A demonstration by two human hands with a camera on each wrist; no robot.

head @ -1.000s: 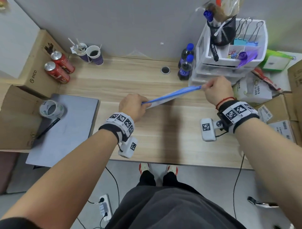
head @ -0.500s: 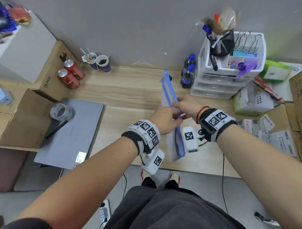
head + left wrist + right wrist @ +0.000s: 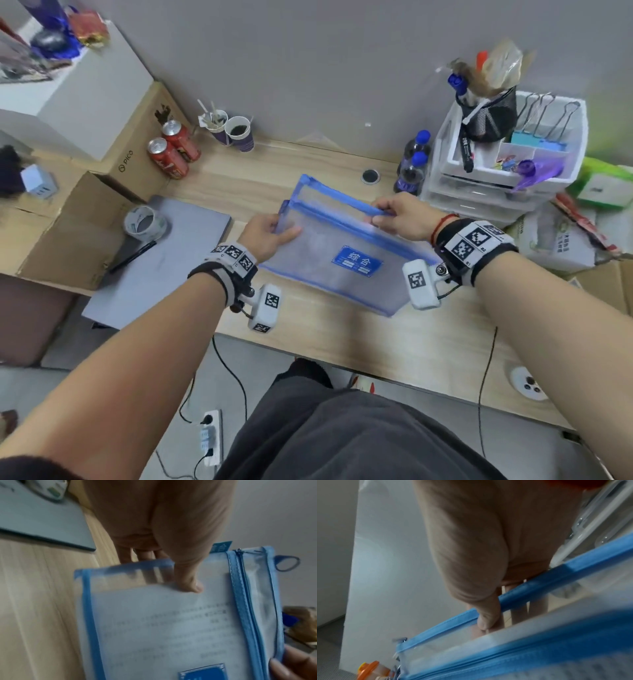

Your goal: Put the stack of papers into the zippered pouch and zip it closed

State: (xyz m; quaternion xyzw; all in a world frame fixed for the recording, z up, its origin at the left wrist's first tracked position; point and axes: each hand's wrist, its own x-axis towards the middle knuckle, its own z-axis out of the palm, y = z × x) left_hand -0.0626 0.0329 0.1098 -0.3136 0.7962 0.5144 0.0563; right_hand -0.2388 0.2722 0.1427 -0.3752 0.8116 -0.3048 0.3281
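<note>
I hold a translucent zippered pouch (image 3: 329,253) with blue trim and a blue label above the wooden desk (image 3: 342,329). Printed papers (image 3: 171,622) show through its mesh wall, inside the pouch. My left hand (image 3: 270,233) pinches the pouch's left edge, thumb on top (image 3: 190,584). My right hand (image 3: 400,216) pinches the blue top band (image 3: 539,586) near the zipper. The zipper track (image 3: 247,601) runs along the top; its slider (image 3: 239,550) and blue pull loop (image 3: 288,563) sit at the left end.
A grey laptop (image 3: 164,260) with a tape roll (image 3: 145,222) and pen lies left. Two red cans (image 3: 174,150), paper cups (image 3: 236,132), two bottles (image 3: 412,164) and a white drawer organiser (image 3: 507,171) line the back. Cardboard boxes stand on both sides.
The pouch went from stretched edge-on between my hands, through upright, to lying flat and face-up towards me. Both hands came closer and regripped its left edge and top band.
</note>
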